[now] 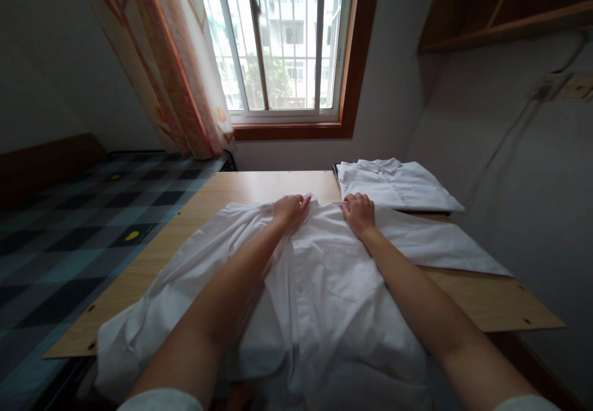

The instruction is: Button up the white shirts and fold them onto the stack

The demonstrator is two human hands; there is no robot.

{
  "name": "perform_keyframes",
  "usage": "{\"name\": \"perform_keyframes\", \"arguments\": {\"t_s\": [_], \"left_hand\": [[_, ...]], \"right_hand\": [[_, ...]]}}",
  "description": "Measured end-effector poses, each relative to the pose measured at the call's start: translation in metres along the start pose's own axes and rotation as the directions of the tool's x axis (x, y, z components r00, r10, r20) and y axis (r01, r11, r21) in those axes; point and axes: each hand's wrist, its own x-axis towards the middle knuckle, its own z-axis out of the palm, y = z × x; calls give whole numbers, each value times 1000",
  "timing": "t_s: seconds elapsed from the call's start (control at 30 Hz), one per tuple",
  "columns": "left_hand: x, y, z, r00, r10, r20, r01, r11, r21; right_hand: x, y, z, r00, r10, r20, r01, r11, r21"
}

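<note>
A white button-up shirt (349, 272) lies spread over the wooden board, its collar end away from me and its lower part hanging toward me past the near edge. The chest pocket shows on its right half; the left half is rumpled. Beside the collar, my left hand (291, 211) is closed on the fabric, thumb and fingers together. My right hand (360, 213) grips the shirt's top edge near the right shoulder, fingers curled over it. One sleeve (445, 244) stretches out flat to the right.
Folded white garments (393, 185) lie at the board's back right corner. The wooden board (269, 182) has a bed with a checked sheet (60, 244) at its left. Behind are a window (282, 40) and a patterned curtain (162, 59). A cable (503, 142) hangs on the right wall.
</note>
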Motion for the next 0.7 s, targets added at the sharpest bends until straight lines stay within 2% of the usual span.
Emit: {"name": "perform_keyframes", "arguments": {"t_s": [0.07,0.17,0.27,0.37,0.5,0.6,0.7], "left_hand": [[17,9,5,1000,-18,13,19,998,-62],[35,14,17,993,-99,69,113,966,-232],[46,10,29,986,-136,95,161,926,-342],[55,3,34,989,-137,55,147,908,-392],[67,-1,33,988,-150,-37,123,908,-401],[71,4,33,985,-155,-78,117,925,-362],[70,11,39,983,-157,-94,120,941,-317]], "right_hand": [[2,3,0,1000,-11,4,11,1000,23],[5,8,0,999,-35,17,34,998,56],[6,12,-2,998,-52,22,50,995,82],[7,14,-6,998,-60,23,58,995,84],[10,17,-12,999,1,-35,1,999,35],[13,19,-14,995,36,-91,-37,999,-5],[15,23,-10,995,47,-85,-50,998,-38]]}}
